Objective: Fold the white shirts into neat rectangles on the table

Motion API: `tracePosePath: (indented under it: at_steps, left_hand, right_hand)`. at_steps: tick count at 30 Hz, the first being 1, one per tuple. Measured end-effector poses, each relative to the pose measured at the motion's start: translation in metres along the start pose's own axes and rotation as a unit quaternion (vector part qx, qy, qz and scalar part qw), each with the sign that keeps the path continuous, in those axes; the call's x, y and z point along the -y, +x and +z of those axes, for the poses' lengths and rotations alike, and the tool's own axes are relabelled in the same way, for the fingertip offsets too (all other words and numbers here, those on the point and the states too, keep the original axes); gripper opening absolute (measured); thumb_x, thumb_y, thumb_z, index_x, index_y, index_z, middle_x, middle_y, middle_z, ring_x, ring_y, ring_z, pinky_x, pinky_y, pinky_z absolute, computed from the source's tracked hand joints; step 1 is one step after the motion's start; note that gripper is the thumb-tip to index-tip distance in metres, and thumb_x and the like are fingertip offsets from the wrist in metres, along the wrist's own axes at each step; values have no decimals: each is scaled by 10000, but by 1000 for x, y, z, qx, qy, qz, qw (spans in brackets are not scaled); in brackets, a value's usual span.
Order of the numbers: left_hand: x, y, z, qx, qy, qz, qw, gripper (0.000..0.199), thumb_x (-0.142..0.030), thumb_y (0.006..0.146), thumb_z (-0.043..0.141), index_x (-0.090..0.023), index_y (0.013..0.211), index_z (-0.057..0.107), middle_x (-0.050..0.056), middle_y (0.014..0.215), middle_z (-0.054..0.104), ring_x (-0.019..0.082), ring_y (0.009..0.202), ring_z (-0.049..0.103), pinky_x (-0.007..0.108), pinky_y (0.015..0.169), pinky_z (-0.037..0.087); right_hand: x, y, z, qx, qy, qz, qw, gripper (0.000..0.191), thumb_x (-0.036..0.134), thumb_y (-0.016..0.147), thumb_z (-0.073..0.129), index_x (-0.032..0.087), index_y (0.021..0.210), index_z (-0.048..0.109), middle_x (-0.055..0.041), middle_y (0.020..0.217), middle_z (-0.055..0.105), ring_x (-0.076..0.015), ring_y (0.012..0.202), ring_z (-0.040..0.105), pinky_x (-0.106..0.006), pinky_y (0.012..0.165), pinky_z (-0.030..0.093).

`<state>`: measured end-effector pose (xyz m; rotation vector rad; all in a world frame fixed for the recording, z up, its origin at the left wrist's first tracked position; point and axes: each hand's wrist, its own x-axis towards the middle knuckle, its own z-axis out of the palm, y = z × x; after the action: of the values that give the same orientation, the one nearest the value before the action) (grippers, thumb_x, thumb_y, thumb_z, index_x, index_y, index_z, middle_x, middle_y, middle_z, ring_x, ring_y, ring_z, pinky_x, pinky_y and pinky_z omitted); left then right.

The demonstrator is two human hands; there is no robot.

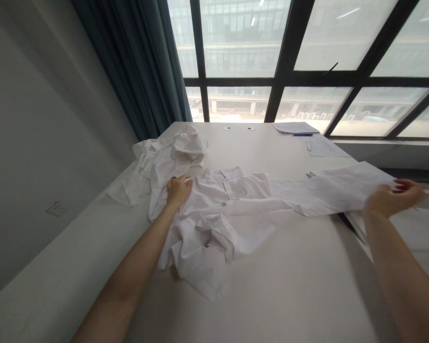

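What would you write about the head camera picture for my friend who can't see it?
Two bare hands work on a crumpled white shirt on a white table. The left hand presses flat on it, and the right hand seems to grip the end of a stretched-out sleeve. Papers and a blue pen lie beyond.

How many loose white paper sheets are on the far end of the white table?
2: one white paper sheet at the far edge of the white table, beyond a blue pen; a second white paper sheet lies nearer, right of the pen. Others could be hidden beneath them.

Head-worn view, forward and down across a white table [279, 290] toward windows [243, 43]
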<state>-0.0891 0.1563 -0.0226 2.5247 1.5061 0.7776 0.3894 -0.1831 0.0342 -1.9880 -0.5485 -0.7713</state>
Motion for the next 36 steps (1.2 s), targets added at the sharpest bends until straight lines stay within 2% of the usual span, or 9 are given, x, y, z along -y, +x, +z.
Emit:
tracePosePath:
  at_steps: [3, 5, 9, 14, 18, 23, 29, 32, 36]
  left_hand:
    - [-7, 2, 4, 21, -4, 14, 1000, 272, -294, 924, 432, -208, 1074, 643, 85, 1087, 708, 242, 1076, 609, 409, 1051, 287]
    - [-10, 3, 6, 28, -5, 8, 1000, 279, -249, 921, 410, -204, 1099, 620, 85, 1085, 708, 238, 1070, 611, 415, 1048, 283]
    - [-13, 4, 6, 38, -26, 13, 999, 384, -118, 878, 360, -248, 1158, 588, 52, 1118, 700, 222, 1096, 600, 434, 1075, 246]
    - [-14, 2, 1, 53, -75, 42, 995, 483, -21, 810, 322, -256, 1076, 648, 18, 1164, 670, 198, 1163, 558, 447, 1100, 234]
    - [-14, 3, 3, 60, -57, 50, 995, 445, -101, 869, 349, -236, 1171, 647, 63, 1164, 636, 204, 1143, 561, 437, 1089, 279]
    - [-13, 7, 6, 63, 62, 81, 993, 483, -222, 910, 433, -184, 1391, 468, 150, 1307, 530, 259, 1261, 473, 461, 1099, 263]
    - [-32, 14, 1, 116, 152, 59, 980, 517, -140, 898, 382, -181, 1410, 440, 184, 1371, 471, 299, 1249, 472, 561, 1080, 256]
    - [-52, 16, 0, 99, 157, 91, 978, 516, -115, 892, 370, -180, 1396, 457, 166, 1477, 383, 283, 1362, 351, 541, 1122, 200]
    - [-78, 18, 13, 193, 120, 149, 962, 441, -290, 958, 370, -227, 1385, 457, 113, 1493, 413, 246, 1379, 353, 504, 1153, 174]
  right_hand:
    - [38, -25, 29, 144, 24, -37, 989, 299, 121, 780, 413, 126, 1006, 608, -192, 1001, 598, -286, 942, 557, -460, 835, 430]
    - [61, -45, 55, 280, 55, -102, 953, 215, 135, 762, 492, 187, 885, 660, -100, 951, 669, -218, 883, 606, -360, 832, 466]
    - [100, -80, 109, 418, 65, -172, 889, 232, 218, 833, 521, 206, 990, 691, -82, 1081, 701, -202, 1005, 621, -337, 914, 446]
    - [128, -105, 139, 455, 39, -198, 867, 253, 317, 849, 543, 174, 1010, 675, -124, 1086, 701, -234, 1022, 615, -339, 903, 427]
    - [131, -104, 134, 440, 20, -199, 875, 257, 329, 853, 525, 186, 1035, 638, -75, 926, 715, -193, 848, 634, -278, 782, 440]
    - [111, -87, 121, 382, -62, -151, 910, 316, 325, 896, 442, 154, 1110, 598, -132, 894, 701, -245, 803, 633, -325, 693, 422]
    - [105, -79, 115, 380, -115, -182, 899, 346, 214, 860, 466, 134, 1164, 611, -207, 1121, 643, -329, 1018, 587, -462, 844, 412]
    - [124, -87, 123, 405, -87, -242, 877, 381, 168, 880, 419, 150, 1217, 597, -173, 1268, 590, -306, 1176, 511, -468, 975, 358]
    - [154, -110, 140, 496, -29, -331, 802, 352, 279, 929, 437, 246, 1235, 609, -49, 1304, 611, -190, 1207, 525, -310, 1027, 366]
